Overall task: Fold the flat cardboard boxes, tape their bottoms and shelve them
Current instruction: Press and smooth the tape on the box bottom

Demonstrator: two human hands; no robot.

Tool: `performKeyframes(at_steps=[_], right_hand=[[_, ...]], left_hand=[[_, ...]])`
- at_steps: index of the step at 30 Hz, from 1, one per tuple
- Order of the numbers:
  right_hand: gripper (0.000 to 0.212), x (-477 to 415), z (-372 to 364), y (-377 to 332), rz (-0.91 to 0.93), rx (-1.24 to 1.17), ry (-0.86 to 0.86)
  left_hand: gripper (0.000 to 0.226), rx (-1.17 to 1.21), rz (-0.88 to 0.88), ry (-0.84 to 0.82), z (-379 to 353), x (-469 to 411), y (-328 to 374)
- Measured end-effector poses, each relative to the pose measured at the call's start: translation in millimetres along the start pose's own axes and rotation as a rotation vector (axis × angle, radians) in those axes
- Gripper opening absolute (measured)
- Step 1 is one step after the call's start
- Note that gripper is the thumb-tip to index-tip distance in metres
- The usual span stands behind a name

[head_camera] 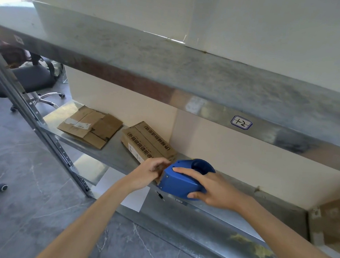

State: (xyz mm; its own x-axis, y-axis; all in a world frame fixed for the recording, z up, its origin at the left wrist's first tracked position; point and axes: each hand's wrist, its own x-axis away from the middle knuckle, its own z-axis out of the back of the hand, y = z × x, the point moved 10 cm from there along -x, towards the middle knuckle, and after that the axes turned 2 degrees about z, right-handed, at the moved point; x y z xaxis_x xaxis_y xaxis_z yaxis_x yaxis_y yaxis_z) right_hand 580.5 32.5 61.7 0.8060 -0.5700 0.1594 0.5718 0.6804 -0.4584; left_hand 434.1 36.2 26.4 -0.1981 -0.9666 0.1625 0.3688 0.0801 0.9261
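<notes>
A folded cardboard box with black printed characters rests on the middle metal shelf. My right hand grips a blue tape dispenser at the box's near corner. My left hand pinches at the dispenser's front edge, against the box; whether it holds tape is hidden by the fingers. Further left on the same shelf lies a flat, unfolded cardboard box with a white label.
An upper shelf juts out overhead, with a label reading "12" on its edge. A slanted upright post stands at left. An office chair sits behind it. Another cardboard box shows at far right.
</notes>
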Motion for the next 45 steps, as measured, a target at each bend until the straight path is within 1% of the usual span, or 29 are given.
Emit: performKeyframes(at_steps=[4, 9, 12, 15, 19, 23, 26, 30, 33, 36, 39, 42, 45], right_hand=[[0.079, -1, 0, 0, 0.002, 0.033, -0.002], [0.083, -1, 1, 0, -0.002, 0.023, 0.012], [0.08, -1, 4, -3, -0.006, 0.012, 0.016], [0.078, -2, 4, -6, 0.0, 0.033, 0.012], [0.076, -4, 5, -5, -0.019, 0.051, 0.0], [0.077, -5, 6, -5, -0.012, 0.036, 0.008], [0.077, -5, 4, -4, -0.003, 0.005, 0.004], [0.072, -5, 4, -6, 0.009, -0.095, 0.009], [0.07, -6, 7, -13, 0.032, -0.195, 0.03], [0.063, -7, 10, -18, 0.07, -0.165, 0.037], [0.055, -6, 9, -16, 0.057, -0.082, 0.027], [0.055, -8, 8, -19, 0.067, -0.028, 0.019], [0.055, -9, 8, -22, 0.064, -0.027, 0.0]], left_hand=[[0.048, 0.071, 0.035, 0.035, 6, 1, -4], [0.047, 0.113, 0.029, 0.078, 11, 1, -4], [0.041, 0.125, 0.045, 0.138, 13, -3, -4], [0.036, 0.16, 0.061, 0.161, 14, -4, -7], [0.036, 0.151, 0.049, 0.188, 20, -1, -8], [0.036, 0.243, 0.058, 0.216, 24, 2, -8], [0.04, 0.305, 0.051, 0.221, 29, 5, -10], [0.052, 0.23, 0.03, 0.236, 30, 4, -13], [0.054, 0.203, 0.03, 0.252, 27, 2, -11], [0.046, 0.194, 0.056, 0.199, 24, 0, -14], [0.038, 0.231, 0.096, 0.143, 22, 0, -20], [0.038, 0.225, 0.104, 0.181, 27, 4, -24], [0.042, 0.208, 0.088, 0.204, 29, 6, -24]])
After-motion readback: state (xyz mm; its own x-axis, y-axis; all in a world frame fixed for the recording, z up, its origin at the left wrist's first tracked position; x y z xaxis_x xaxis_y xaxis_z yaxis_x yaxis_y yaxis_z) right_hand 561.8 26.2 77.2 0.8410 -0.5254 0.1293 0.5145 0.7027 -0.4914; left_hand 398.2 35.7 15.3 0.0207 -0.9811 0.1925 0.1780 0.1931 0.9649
